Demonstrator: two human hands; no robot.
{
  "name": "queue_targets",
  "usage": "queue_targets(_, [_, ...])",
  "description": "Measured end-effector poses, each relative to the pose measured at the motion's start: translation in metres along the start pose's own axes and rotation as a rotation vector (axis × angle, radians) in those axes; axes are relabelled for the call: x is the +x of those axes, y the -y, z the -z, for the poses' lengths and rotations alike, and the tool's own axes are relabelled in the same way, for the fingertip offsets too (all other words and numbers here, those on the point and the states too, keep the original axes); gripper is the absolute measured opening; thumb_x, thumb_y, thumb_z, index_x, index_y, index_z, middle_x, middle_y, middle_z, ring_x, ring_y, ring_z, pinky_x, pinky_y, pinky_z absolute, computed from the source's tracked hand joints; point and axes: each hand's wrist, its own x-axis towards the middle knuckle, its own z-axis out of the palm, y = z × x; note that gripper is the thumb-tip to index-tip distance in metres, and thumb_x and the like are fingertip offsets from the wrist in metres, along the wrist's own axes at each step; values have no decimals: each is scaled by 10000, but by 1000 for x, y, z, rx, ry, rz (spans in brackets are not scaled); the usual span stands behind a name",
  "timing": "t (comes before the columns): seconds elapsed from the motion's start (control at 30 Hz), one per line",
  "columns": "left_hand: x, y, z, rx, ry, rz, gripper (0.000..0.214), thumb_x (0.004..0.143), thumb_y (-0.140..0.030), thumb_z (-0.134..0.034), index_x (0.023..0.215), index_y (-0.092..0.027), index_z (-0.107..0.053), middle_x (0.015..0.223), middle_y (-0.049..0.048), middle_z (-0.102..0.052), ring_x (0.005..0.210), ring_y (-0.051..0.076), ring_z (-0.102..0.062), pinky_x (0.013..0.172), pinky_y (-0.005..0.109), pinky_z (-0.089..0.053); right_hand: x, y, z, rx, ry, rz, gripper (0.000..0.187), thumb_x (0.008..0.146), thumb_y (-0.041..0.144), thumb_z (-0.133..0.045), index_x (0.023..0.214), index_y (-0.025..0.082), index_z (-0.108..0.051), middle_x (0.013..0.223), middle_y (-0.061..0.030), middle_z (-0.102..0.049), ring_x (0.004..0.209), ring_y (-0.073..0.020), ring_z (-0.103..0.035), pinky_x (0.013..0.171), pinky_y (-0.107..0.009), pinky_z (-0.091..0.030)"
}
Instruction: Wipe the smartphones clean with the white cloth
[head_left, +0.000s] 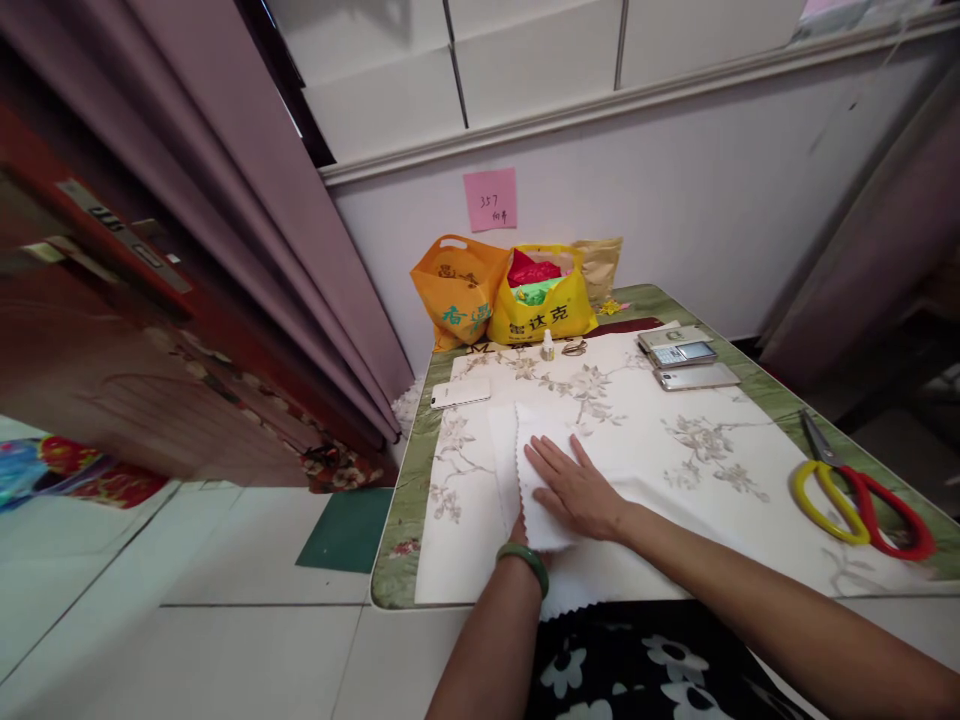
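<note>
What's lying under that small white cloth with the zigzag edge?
The flower-printed cloth that covers the green table shows around the small white cloth. The right hand lies flat on top. The left hand past the bangle is mostly hidden, perhaps beneath.

- White cloth [541, 428]: small, plain, lying flat (zigzag-cut edge on its 9 o'clock side).
- It sits toward 7 o'clock on the floral fabric [675, 420], running 12 to 6.

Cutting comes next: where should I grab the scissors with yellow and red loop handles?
Grip the steel scissors with yellow and red loop handles by those loops, coming from the near right side of the green table: the loops lie nearest there, while the closed blades point away.
</note>
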Motion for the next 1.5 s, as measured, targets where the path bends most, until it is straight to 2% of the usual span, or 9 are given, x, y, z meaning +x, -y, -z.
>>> queue_targets(0.27, [19,-5,-49,-103,291,27,435,897,-427,-465,1254,-204,-579,1241,102,-643,1240,297,-519,1038,500,-415,71,-29,1,23,114,-286,665,968,546,-124,1532,194,-128,1590,-42,-102,1467,-201,-62,1165,-516,-2])
queue_targets(0.47, [15,-5,-40,-142,153,108,526,886,-554,-459,1221,-172,-596,1313,120,-598,1257,288,-509,1039,484,-420,79,-89,9,-29,5,-481,620,979,455,-171,1532,178,-134,1597,-96,-44,1464,-283,-12,1131,-574,36])
queue_targets(0.6, [15,-7,-33,-158,140,148,624,892,-589,-420,1294,-127,-542,1376,170,-534,1322,310,-438,1062,543,-374,58,-145,60,-134,-310,-706,641,963,438,-287,1498,91,-224,1562,-187,-186,1437,-318,-140,1137,-546,-37])
queue_targets(0.77, [16,-8,-40,-174,156,138,565,903,-531,-458,1312,-148,-531,1380,145,-538,1341,295,-416,1081,545,-350,17,-163,115,22,-305,-733,557,939,570,-324,1192,144,-579,1070,-151,-676,974,-270,-616,836,-381,-445])
queue_targets(0.97, [14,-9,-45,-134,156,145,543,909,-533,-446,1272,-150,-572,1335,150,-576,1296,298,-474,1060,520,-392,11,-99,82,66,-12,-341,523,665,539,-750,1073,243,-614,935,-14,-698,781,-174,-619,659,-250,-411])
queue_targets(1.1, [13,-8,-44,-108,106,125,515,905,-506,-477,1257,-143,-577,1343,165,-566,1290,303,-481,1054,530,-398,24,-121,99,21,-25,-455,194,834,325,-622,952,185,-684,873,-37,-706,775,-139,-607,712,-230,-402])
queue_targets(1.27, [11,-9,-45,-88,87,137,482,891,-481,-523,1222,-139,-594,1358,163,-553,1299,299,-472,1068,515,-391,-2,-183,148,-120,-212,-795,397,944,287,-390,1220,72,-579,1132,-207,-635,964,-241,-589,811,-363,-401])
queue_targets(1.4, [8,-11,-48,-79,83,122,480,891,-474,-526,1239,-149,-582,1371,162,-541,1304,303,-466,1069,526,-386,-56,-181,132,-103,-155,-868,381,904,478,-458,1023,180,-663,925,-124,-695,837,-248,-626,729,-344,-426])
queue_targets(1.5, [7,-11,-50,-74,85,117,490,899,-464,-513,1265,-142,-564,1365,172,-544,1304,304,-466,1065,518,-393,-101,-159,108,-110,25,-919,594,806,733,-419,940,200,-644,814,-114,-685,792,-300,-633,657,-367,-420])
